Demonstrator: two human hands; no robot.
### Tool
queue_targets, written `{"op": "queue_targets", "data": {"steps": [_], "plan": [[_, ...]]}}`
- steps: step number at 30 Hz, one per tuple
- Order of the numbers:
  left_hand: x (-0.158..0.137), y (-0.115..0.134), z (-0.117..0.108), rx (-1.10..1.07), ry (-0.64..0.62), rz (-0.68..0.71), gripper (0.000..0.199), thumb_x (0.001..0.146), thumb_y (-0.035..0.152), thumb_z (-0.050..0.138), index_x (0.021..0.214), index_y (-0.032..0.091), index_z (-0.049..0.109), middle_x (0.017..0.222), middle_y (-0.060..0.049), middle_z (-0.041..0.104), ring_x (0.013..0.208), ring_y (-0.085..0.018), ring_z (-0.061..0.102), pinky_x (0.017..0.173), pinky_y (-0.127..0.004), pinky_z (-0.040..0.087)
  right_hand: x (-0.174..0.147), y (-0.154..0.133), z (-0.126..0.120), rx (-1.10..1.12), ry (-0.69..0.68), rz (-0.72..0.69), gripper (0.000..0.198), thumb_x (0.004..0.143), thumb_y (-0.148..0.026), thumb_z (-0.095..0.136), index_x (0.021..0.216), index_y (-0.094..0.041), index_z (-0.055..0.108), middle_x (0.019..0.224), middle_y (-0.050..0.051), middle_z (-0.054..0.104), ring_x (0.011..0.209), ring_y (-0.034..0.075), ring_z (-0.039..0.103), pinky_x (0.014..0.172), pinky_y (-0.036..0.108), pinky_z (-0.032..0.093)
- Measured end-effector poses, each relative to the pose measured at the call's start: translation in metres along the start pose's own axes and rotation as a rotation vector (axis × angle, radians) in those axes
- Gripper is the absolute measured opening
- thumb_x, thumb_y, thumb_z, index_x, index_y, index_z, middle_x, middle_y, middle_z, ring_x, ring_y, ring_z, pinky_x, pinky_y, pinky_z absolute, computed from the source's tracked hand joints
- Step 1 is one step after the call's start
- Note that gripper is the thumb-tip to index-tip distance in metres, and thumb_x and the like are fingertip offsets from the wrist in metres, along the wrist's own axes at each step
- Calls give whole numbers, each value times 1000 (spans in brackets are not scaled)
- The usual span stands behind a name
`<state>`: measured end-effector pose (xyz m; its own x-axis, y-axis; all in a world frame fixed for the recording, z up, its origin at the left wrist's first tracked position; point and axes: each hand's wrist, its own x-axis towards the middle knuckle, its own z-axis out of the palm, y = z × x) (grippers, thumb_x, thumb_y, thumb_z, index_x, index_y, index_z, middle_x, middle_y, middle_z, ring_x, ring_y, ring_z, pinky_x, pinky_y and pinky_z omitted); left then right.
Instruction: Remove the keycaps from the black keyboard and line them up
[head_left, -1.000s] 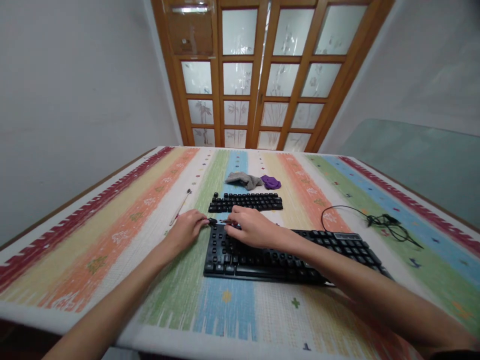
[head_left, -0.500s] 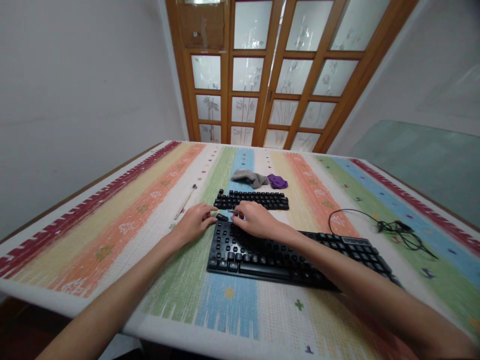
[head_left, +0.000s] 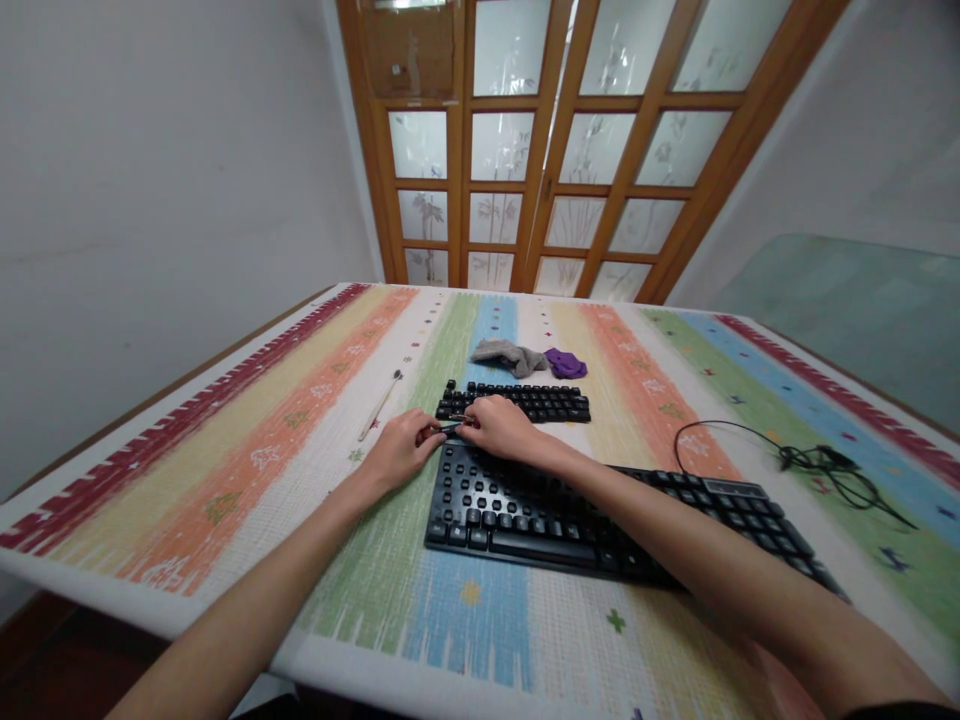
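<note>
A black keyboard (head_left: 540,545) lies across the table, its upper left part stripped to bare key posts and its lower row still capped. At its top left corner, my left hand (head_left: 403,447) is closed, thumb and fingers pinching a long black keycap (head_left: 450,430). My right hand (head_left: 499,428) reaches over the keyboard, fingers pinched on a small thin tool (head_left: 459,417) that looks metallic; its kind is too small to make out. Its fingertips are at the keycap's right end. Behind the hands, loose black keycaps (head_left: 551,403) lie in rows.
A light-handled brush (head_left: 380,405) lies left of the loose keycaps. Beyond them are a grey cloth (head_left: 508,356) and a purple cloth (head_left: 566,364). The keyboard's black cable (head_left: 821,460) is bundled at the right. A striped cloth (head_left: 300,420) covers the table.
My left fingers have closed on the long keycap, which lay between the hands before. My right fingertips have come closer to it. The view has shifted slightly.
</note>
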<state>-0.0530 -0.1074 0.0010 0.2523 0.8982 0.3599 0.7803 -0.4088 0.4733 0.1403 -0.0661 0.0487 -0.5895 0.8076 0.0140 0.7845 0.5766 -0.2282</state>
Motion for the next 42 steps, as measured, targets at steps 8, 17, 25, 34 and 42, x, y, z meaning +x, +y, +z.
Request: {"op": "queue_targets", "data": {"steps": [8,17,25,34,42], "plan": [[2,-4,4,6,55,-10,9,87,24,63,91,17,65,76,-1,59,71,-17,56,71,-30,46,-4,-1,-19,50,90,-28,31,97,-26,42,83,-12,67,86,12,71,77,20,61,66,29,35],[3,-3,0,12,56,-37,11,89,25,60,94,17,65,75,-1,59,69,-17,55,70,-30,45,-36,18,-66,160,131,-230,27,99,-28,42,76,-18,51,77,4,52,76,18,49,72,31,35],[4,1,2,46,71,-85,20,84,34,66,92,16,65,73,0,58,68,-17,55,66,-29,43,-67,18,-85,399,28,-229,22,97,-31,49,82,-16,56,65,-2,51,60,12,46,58,27,32],[6,3,9,94,139,-114,29,80,44,72,82,16,62,71,-1,58,67,-18,55,65,-30,42,-81,4,-71,644,-11,-185,17,91,-34,59,89,-17,60,66,-2,57,59,11,49,55,24,37],[6,1,10,105,135,-95,22,84,38,69,82,17,63,72,-2,60,68,-18,56,67,-30,43,-88,-13,-54,566,37,-252,11,90,-25,59,90,-15,65,62,-4,57,55,10,50,57,23,39]]}}
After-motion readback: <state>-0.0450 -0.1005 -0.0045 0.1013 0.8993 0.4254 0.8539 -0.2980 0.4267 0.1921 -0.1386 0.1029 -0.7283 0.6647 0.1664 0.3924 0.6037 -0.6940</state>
